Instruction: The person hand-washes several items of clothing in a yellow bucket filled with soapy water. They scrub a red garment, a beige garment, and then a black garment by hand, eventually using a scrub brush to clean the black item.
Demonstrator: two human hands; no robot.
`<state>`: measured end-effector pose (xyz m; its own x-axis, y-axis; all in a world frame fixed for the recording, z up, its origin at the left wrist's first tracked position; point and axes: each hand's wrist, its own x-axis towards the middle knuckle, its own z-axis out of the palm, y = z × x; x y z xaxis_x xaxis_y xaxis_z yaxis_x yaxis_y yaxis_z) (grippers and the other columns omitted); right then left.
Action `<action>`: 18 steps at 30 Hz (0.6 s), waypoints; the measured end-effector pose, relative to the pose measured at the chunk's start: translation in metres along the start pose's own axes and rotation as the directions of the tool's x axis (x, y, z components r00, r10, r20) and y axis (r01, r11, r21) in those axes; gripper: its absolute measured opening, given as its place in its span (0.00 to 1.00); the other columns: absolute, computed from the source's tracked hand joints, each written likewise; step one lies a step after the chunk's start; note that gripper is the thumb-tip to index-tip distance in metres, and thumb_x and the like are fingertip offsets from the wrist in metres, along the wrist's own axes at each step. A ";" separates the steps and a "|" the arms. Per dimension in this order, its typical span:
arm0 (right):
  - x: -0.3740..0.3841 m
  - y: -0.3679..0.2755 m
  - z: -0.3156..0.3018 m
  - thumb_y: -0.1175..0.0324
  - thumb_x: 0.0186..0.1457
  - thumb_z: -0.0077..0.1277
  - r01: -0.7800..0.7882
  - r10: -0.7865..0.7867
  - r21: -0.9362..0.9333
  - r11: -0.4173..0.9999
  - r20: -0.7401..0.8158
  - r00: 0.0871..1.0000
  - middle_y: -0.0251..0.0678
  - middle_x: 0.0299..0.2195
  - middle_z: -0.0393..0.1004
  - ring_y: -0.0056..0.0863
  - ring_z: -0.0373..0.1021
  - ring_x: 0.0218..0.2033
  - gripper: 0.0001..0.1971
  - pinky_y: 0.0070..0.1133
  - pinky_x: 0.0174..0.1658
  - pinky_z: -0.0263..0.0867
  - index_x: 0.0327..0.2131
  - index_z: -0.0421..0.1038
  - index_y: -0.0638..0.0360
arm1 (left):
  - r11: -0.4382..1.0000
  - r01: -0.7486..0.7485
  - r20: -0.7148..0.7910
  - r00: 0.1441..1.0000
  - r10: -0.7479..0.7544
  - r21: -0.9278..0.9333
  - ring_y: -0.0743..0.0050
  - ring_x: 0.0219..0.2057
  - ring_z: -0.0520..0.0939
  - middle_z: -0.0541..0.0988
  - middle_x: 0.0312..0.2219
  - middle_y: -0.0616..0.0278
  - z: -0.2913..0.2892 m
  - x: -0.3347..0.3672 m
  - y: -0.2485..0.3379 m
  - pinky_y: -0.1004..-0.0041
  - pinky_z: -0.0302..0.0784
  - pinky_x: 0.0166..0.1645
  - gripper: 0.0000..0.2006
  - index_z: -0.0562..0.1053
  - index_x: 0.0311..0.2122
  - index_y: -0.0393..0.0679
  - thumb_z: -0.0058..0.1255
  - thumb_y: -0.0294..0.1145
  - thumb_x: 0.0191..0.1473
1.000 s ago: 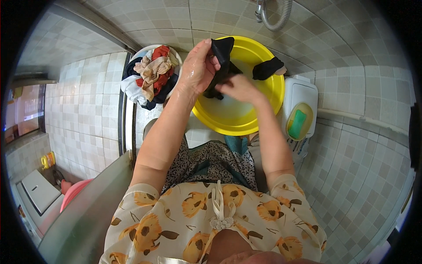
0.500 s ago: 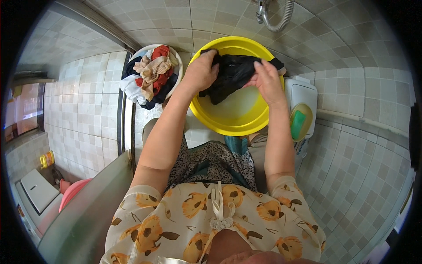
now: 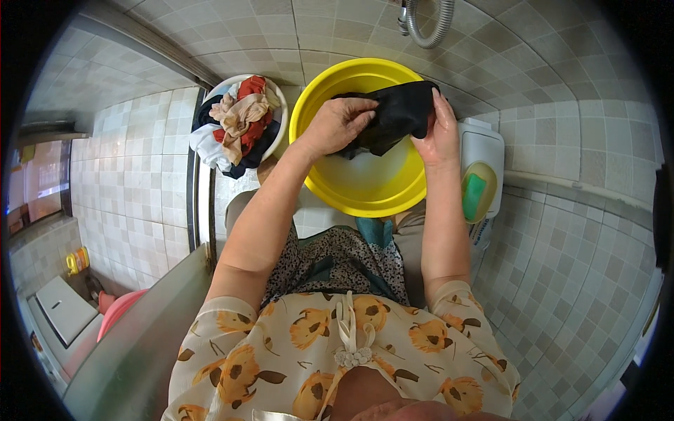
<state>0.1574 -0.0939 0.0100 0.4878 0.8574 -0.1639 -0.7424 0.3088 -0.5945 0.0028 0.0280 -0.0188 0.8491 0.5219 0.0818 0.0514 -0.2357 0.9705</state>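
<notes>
A black cloth garment [image 3: 394, 112] is stretched between my two hands over a yellow basin [image 3: 365, 205]. My left hand [image 3: 340, 125] is closed on its left part, thumb and fingers pinching the fabric. My right hand [image 3: 441, 130] grips the right end near the basin's right rim, fingers behind the cloth. The garment's exact kind cannot be made out. Cloudy whitish water [image 3: 365, 172] lies in the bottom of the basin, and the lower folds of the cloth hang toward it.
A white tub [image 3: 283, 126] heaped with clothes [image 3: 239, 119] stands left of the basin. On the right, green soap [image 3: 474, 195] lies in a yellowish dish [image 3: 489, 184] on a white box [image 3: 483, 144]. A shower hose [image 3: 442, 31] hangs on the wall. A frosted panel [image 3: 140, 337] stands lower left.
The black garment has shifted right and is spread flatter. My left hand has moved right and down along it; my right hand has moved right and turned at its edge.
</notes>
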 end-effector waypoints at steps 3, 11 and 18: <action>0.001 0.000 -0.003 0.65 0.60 0.42 -0.012 0.012 0.040 0.999 0.003 1.000 0.38 0.40 0.74 0.29 0.71 0.42 0.12 0.27 0.48 0.67 0.43 0.68 0.62 | 0.984 -0.001 0.110 0.994 0.020 -0.175 0.69 0.25 0.77 0.77 0.24 0.53 0.009 0.000 -0.012 0.73 0.73 0.34 0.09 0.73 0.37 0.36 0.48 0.29 0.53; 0.012 -0.012 -0.023 0.63 0.58 0.47 -0.039 0.016 -0.081 0.996 -0.269 0.963 0.37 0.39 0.74 0.28 0.72 0.40 0.13 0.25 0.44 0.69 0.40 0.70 0.63 | 0.952 0.108 -0.030 0.992 -0.121 -0.286 0.86 0.24 0.66 0.68 0.21 0.75 -0.011 0.009 0.004 0.81 0.65 0.30 0.06 0.70 0.30 0.39 0.45 0.30 0.56; 0.005 -0.004 -0.002 0.58 0.51 0.56 -0.236 0.196 -0.541 0.808 -0.132 0.972 0.33 0.36 0.73 0.21 0.70 0.38 0.20 0.18 0.39 0.66 0.42 0.70 0.62 | 0.667 0.298 0.040 0.927 -0.372 -0.683 0.89 0.27 0.70 0.72 0.25 0.75 -0.017 0.007 0.018 0.85 0.67 0.33 0.06 0.72 0.32 0.42 0.43 0.29 0.58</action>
<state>0.1639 -0.0916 0.0104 0.3895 0.8392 -0.3796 -0.4665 -0.1756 -0.8669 0.0004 0.0410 0.0033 0.7892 0.5388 -0.2947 -0.0720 0.5577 0.8269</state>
